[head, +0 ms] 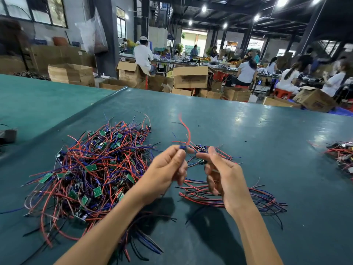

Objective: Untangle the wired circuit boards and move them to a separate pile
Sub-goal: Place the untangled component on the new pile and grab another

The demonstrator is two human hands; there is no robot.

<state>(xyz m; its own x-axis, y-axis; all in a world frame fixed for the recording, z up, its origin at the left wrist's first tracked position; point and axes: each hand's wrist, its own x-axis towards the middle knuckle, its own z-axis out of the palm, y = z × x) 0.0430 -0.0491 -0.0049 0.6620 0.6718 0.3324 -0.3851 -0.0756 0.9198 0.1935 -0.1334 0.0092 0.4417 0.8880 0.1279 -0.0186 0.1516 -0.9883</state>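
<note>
A big tangled heap of green circuit boards with red, blue and black wires (91,169) lies on the left of the green table. A smaller, flatter pile of sorted boards and wires (238,196) lies to the right of it. My left hand (168,169) is raised between the two piles and pinches one small board (182,147) between thumb and fingers; its red wire (186,129) curves upward. My right hand (219,173) hovers beside it, fingers loosely curled, forefinger pointing toward the board; whether it touches the board or a wire is blurred.
The table (248,131) has bare surface beyond and right of the piles. Another bundle of wired parts (342,155) sits at the right edge. A dark object (7,135) lies at the far left. Cardboard boxes (190,77) and seated workers fill the hall behind.
</note>
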